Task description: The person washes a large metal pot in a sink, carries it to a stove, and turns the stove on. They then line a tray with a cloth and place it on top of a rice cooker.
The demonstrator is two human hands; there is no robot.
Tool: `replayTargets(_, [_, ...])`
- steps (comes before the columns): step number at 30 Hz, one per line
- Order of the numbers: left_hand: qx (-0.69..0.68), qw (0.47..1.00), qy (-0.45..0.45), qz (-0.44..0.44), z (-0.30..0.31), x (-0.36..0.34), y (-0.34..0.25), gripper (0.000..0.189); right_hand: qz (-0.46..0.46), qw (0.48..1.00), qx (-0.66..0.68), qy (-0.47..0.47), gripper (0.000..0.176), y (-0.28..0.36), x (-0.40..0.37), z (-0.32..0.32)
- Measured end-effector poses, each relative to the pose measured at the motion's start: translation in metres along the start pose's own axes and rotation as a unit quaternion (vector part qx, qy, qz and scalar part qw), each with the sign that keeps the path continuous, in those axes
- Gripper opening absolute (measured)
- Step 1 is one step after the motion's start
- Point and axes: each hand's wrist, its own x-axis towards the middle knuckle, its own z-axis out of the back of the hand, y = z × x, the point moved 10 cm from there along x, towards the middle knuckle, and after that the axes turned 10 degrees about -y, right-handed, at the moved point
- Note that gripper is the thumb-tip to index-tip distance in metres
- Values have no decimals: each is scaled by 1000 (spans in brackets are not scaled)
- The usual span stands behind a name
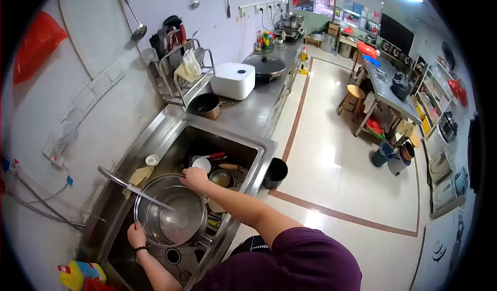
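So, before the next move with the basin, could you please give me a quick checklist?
1. Right hand on the steel basin's rim: ok.
2. Left hand on the rim, apart from the right: ok.
3. Stream from the tap landing inside the basin: ok.
4. Tap shut off, if the basin is to be lifted: not ok, water is running.
5. Sink free of other items: not ok, a white bowl lies there.
6. Basin fully clean: cannot tell.

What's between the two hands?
Head view: the metal basin, a water stream falling into it, the left hand and right hand at its rim.
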Motion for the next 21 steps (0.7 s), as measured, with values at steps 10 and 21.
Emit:
replayTargets(10, [-40, 996, -64, 43, 13, -22, 21, 38, 35, 999, 28, 7, 31, 31, 4, 6])
replayTargets(21, [94, 983, -106, 117, 23, -42, 47, 37, 162, 985, 38, 56, 29, 71, 19, -25])
